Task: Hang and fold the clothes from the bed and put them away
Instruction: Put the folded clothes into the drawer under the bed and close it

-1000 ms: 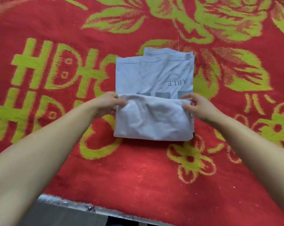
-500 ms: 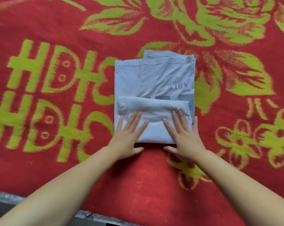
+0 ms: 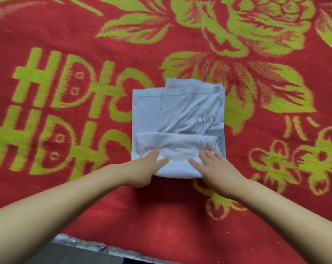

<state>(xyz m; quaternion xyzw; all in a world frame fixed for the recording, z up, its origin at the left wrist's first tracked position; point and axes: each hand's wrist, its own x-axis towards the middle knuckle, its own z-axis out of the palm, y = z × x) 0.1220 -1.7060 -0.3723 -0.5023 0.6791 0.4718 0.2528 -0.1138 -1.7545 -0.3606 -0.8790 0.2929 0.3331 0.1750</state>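
Head view, the only one I'm getting. I'm looking down at a white T-shirt (image 3: 177,115) lying folded into a narrow rectangle on a red blanket (image 3: 161,216) with a yellow-green flower and character pattern, which is covering the bed. The shirt is sitting about mid-frame, long side running away from me. Grey print is showing on its right half, upside down to me, reading "ABLE", with grey blocks just below it.

The near end of the shirt is lying doubled over toward the far end, forming a thicker band across the near third. Its folded edge is running left to right just past the fingertips.

Both hands are resting on that band. The left hand (image 3: 142,168) is sitting on the near-left corner: thumb out flat on the cloth, fingers looking bent with the tips pushing into a wrinkle. I can't tell whether it's pinching fabric or only pressing. The right hand (image 3: 214,166) is lying flat on the near-right part, fingers straight and slightly spread, palm down, pressing the cloth. The two thumbs are pointing toward each other, apart, with bare shirt between them.

Both forearms are coming in from the bottom corners. A grey patterned strip (image 3: 81,244) is showing at the bottom edge just beyond the blanket's near hem.
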